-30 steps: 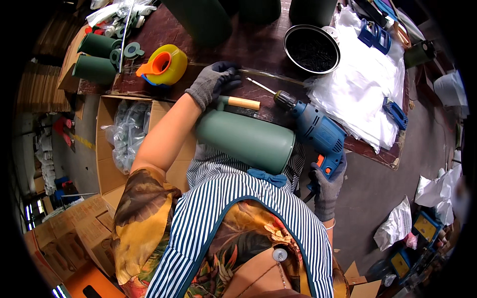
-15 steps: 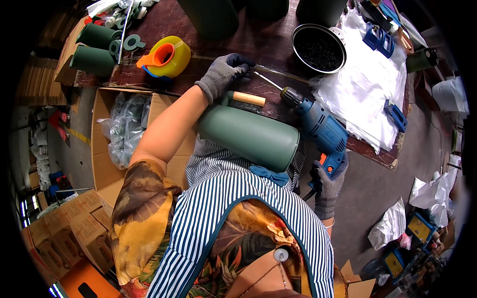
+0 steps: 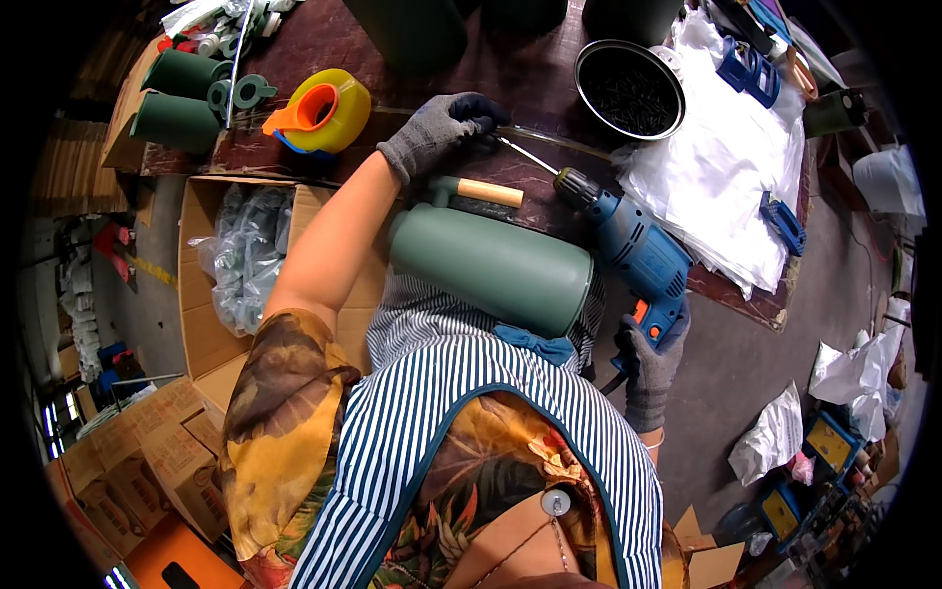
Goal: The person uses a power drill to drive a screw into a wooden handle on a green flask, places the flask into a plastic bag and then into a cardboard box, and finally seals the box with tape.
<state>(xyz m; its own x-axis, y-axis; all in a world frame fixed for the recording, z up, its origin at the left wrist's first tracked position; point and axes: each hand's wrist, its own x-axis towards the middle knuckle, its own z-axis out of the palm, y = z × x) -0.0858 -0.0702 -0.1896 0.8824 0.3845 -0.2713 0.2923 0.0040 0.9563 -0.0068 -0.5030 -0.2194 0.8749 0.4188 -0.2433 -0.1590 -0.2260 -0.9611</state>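
We have the green canister (image 3: pixel 496 270) lying on its side across our apron (image 3: pixel 392 432), its wooden handle (image 3: pixel 491 192) at twelve o'clock from its middle. At three o'clock, our right hand (image 3: pixel 653 363) is wrapped around the grip of the blue drill (image 3: pixel 643 257), whose bit (image 3: pixel 530 157) points toward ten o'clock. Our left hand (image 3: pixel 444 128), at eleven o'clock, has its fingertips drawn together near the bit's tip; we cannot tell whether they pinch anything or touch it. A bowl (image 3: pixel 643 136) of small dark pieces (image 3: pixel 628 93) stands at one o'clock. We judge the step in hand to be lining up bit and fingertips; the next move calls for a steady drill and careful fingers.
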